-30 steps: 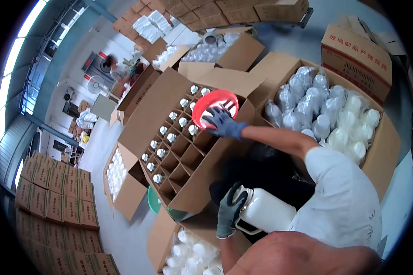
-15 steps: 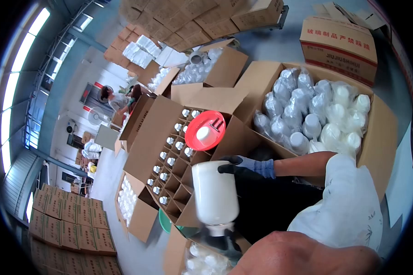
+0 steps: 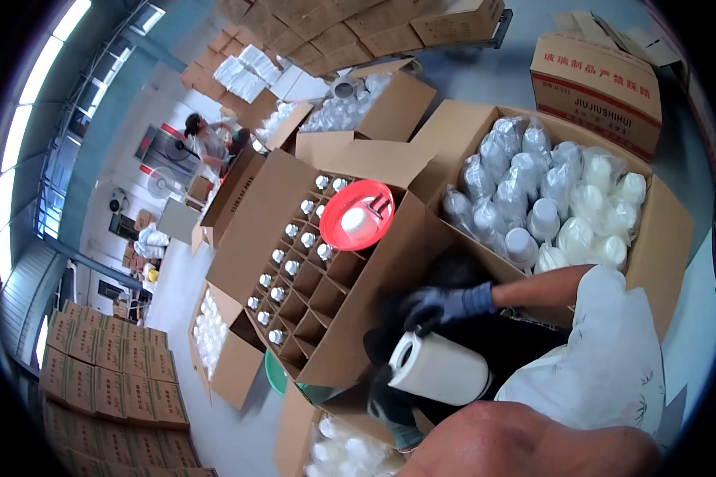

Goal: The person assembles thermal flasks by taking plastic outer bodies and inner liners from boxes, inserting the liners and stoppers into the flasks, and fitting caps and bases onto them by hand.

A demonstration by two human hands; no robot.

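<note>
Close to my lap a large white plastic bottle (image 3: 447, 370) lies tilted on its side, its ring-shaped end with a dark hollow facing up and left. My left hand (image 3: 395, 407), in a dark glove, is closed around the lower side of that end, its fingers partly hidden. At the upper edge of the same end, my right hand (image 3: 441, 308), in a blue-grey and black glove, has its fingers curled against the bottle; motion blurs them. Just left stands a divided carton (image 3: 366, 318) with several white-capped bottles (image 3: 292, 268) in its cells. A red dish (image 3: 363, 238) with a white cap (image 3: 355, 219) rests on it.
An open carton (image 3: 667, 230) of plastic-wrapped bottles (image 3: 525, 191) stands beyond my right arm. Another carton (image 3: 290, 433) holds bagged white pieces below. A green basin (image 3: 275, 374) sits beside the divided carton. Stacked boxes (image 3: 111, 358) and a person (image 3: 211, 147) are farther off.
The white bottle has swung from neck-down to lying sideways and come nearer my body. Both hands have moved with it, the right one lower. My view has shifted slightly.
</note>
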